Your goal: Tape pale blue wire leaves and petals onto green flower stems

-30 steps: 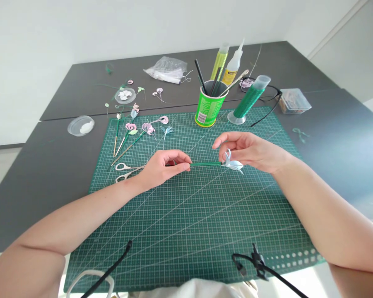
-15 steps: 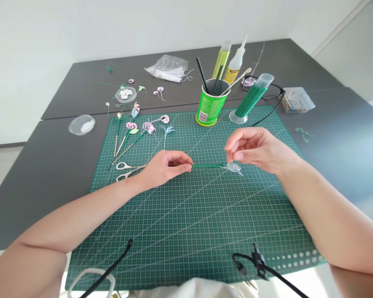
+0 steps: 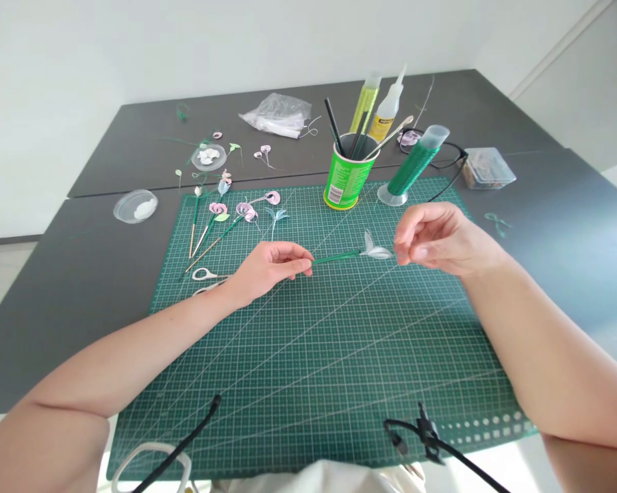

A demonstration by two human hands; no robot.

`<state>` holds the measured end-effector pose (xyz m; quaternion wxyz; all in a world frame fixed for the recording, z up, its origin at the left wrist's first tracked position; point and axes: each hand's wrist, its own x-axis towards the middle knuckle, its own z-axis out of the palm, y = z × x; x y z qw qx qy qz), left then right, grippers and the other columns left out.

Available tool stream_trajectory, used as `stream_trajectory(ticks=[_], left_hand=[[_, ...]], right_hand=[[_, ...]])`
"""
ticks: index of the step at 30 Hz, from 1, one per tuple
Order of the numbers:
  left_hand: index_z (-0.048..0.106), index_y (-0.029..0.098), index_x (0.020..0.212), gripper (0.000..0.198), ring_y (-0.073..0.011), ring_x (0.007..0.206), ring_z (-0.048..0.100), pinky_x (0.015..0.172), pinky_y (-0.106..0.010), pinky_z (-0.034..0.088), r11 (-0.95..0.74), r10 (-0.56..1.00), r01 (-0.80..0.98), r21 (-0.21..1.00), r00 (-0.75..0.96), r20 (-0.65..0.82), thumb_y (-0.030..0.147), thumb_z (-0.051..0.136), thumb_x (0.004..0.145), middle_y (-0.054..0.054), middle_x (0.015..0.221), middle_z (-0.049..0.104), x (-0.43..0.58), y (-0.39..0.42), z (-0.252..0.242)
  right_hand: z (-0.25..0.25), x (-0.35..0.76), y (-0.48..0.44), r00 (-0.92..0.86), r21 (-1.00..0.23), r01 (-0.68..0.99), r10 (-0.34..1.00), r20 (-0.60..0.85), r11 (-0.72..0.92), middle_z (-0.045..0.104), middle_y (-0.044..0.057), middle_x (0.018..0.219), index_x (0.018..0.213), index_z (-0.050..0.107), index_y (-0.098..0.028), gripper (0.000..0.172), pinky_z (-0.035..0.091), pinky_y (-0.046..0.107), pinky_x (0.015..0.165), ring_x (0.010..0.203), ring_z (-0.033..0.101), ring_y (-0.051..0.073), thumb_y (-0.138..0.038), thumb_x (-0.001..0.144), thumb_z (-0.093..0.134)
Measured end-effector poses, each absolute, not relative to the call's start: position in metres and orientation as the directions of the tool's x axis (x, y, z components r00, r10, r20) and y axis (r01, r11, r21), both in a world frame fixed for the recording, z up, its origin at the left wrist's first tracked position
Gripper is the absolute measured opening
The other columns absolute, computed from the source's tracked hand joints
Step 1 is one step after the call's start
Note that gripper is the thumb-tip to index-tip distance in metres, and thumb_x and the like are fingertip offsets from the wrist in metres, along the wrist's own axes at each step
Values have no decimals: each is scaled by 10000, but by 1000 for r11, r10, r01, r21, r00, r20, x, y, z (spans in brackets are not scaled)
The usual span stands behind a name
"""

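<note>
My left hand [image 3: 270,270] pinches the green-wrapped stem of an artificial flower [image 3: 376,253] just above the cutting mat [image 3: 339,342]. Its pale, bluish-white petals point right, with one sticking up. My right hand [image 3: 436,241] is at the petal tips, thumb and fingers drawn together in a pinch; whatever is between them is too fine to make out. White-handled scissors [image 3: 204,274] lie partly under my left wrist. A spool of green thread [image 3: 413,168] stands behind my right hand.
Finished flowers on sticks [image 3: 217,209] lie at the mat's upper left. A green can [image 3: 350,179] with tools stands at the back, near a glue bottle [image 3: 387,109]. Eyeglasses [image 3: 457,154], a clear box [image 3: 487,168] and a plastic bag [image 3: 277,113] are further out.
The flower has turned so its petals tilt slightly upward, and it has shifted a little left and up. My right hand has moved right, away from the base of the petals.
</note>
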<state>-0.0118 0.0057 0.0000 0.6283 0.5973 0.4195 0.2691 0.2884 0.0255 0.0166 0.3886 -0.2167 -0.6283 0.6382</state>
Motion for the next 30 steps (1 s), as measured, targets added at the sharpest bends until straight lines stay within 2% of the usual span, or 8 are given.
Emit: stream_trajectory(ticks=[3,7,9,14,18,21,27,30], left_hand=[[779,182,927,199,-104,642,571,590,-237,440,162,846,153,975,487,-217,364,783,846,-21,814,778,-13,8,-2],[780,174,929,228,-96,611,534,552,-228,400,201,853,125,972,466,-236,382,793,835,-26,807,775,-14,9,-4],[781,175,922,223,-97,613,537,555,-229,401,196,849,121,973,475,-230,380,793,836,-26,801,772,-14,9,-4],[778,176,901,188,-106,620,561,584,-242,433,185,794,138,973,563,-231,356,786,848,-23,774,762,-13,5,-1],[772,175,896,184,-108,629,577,592,-242,443,194,766,144,970,596,-241,355,784,861,-24,766,758,-12,3,0],[771,175,897,174,-103,619,566,584,-235,438,207,763,136,969,598,-246,345,785,861,-21,760,756,-12,2,0],[774,169,911,205,-91,599,525,554,-227,402,222,823,95,970,516,-239,361,792,843,-25,787,761,-12,3,0],[772,163,902,230,-92,586,508,549,-230,388,240,858,59,969,453,-240,379,800,826,-25,760,749,-12,4,0]], right_hand=[[17,295,28,-637,-975,-197,742,207,103,762,-42,667,945,869,-386,222,288,304,230,424,531,117,-339,741,944],[17,300,28,-613,-994,-47,783,107,99,754,-19,728,915,849,-403,99,450,317,378,538,607,132,-358,836,890],[17,300,28,-552,-993,-31,826,114,117,728,2,739,882,840,-406,44,436,336,406,582,593,146,-394,852,871],[16,294,28,-462,-988,-68,874,152,136,665,32,741,850,827,-419,70,435,382,473,656,538,190,-477,833,862],[12,292,28,-436,-989,-66,887,151,136,688,23,832,882,823,-409,23,540,426,699,778,600,200,-389,877,834],[11,291,28,-397,-986,-54,903,166,158,701,17,864,899,825,-405,53,538,437,812,831,619,207,-353,888,824],[10,294,30,-403,-982,-25,897,182,188,696,40,844,861,828,-414,11,511,503,866,847,601,262,-408,857,819],[9,296,32,-425,-968,-39,873,239,246,678,30,795,855,828,-432,45,471,566,998,754,553,254,-427,813,815]])
